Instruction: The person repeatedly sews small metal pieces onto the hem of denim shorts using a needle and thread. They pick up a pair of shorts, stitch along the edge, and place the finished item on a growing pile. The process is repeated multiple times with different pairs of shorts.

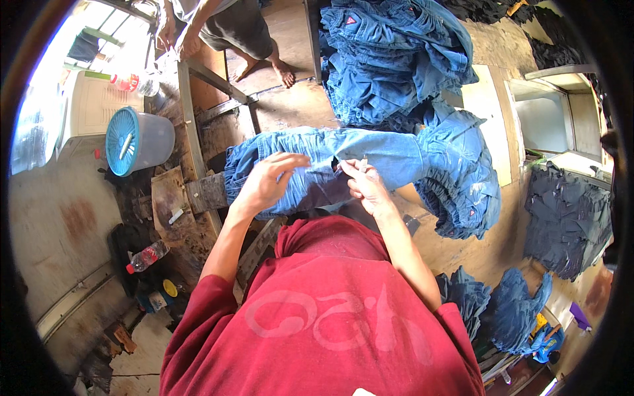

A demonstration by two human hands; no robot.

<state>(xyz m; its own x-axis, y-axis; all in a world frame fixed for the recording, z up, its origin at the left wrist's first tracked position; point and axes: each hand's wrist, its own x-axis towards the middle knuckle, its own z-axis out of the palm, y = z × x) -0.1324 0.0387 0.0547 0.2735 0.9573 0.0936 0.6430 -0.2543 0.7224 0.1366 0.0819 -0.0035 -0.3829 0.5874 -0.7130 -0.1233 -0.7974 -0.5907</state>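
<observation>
A pair of blue jeans (389,150) lies stretched out crosswise in front of me, its bunched left end resting over a narrow board. Above its left part is my left hand (271,181), open, with its fingers bent loosely and pointing right. My right hand (365,186) is closed in a pinch over the middle of the denim. A small dark bit shows at its fingertips, too small to name. Toward the right the cloth runs into a rumpled heap of denim (465,165).
A tall pile of jeans (389,59) stands beyond. A translucent bucket with a blue lid (125,142) and a plastic bottle (148,256) are at left. Stacked dark cloth (568,221) lies at right, folded denim (518,310) nearer me. Another person's bare feet (284,72) show at the back.
</observation>
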